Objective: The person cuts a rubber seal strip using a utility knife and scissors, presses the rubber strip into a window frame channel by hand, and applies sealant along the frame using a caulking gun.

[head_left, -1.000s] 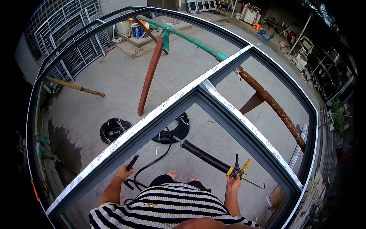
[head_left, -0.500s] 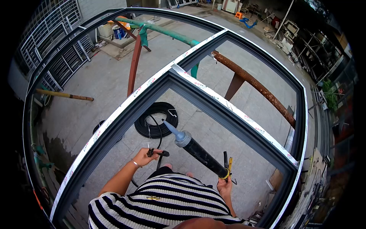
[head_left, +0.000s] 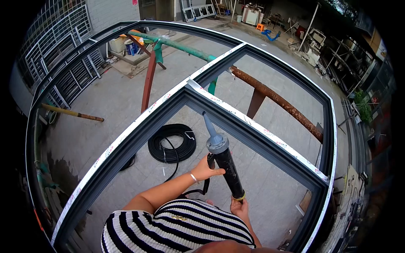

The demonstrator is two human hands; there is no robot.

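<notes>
A black caulking gun (head_left: 231, 173) with a grey nozzle slants up over the floor inside the frame's near opening. The nozzle tip is near the inner edge of the dark window frame (head_left: 253, 128); I cannot tell if they touch. My left hand (head_left: 206, 169) is closed around the front of the barrel, thumb across it. A black rubber strip (head_left: 206, 186) hangs from this same hand, its end sticking up beside the barrel. My right hand (head_left: 239, 206) is closed at the yellow-ringed rear end of the gun, its fingers partly hidden.
The large frame surrounds me, resting on a green pipe (head_left: 179, 44) and a rusty pipe (head_left: 278, 95). A coil of black strip (head_left: 157, 145) lies on the paved floor. Metal grilles (head_left: 63, 67) lean at the left; clutter lines the right side.
My left hand has moved right and up from beside the coil onto the gun's barrel, bringing the strip along. The gun has swung more upright, its nozzle moving right and up.
</notes>
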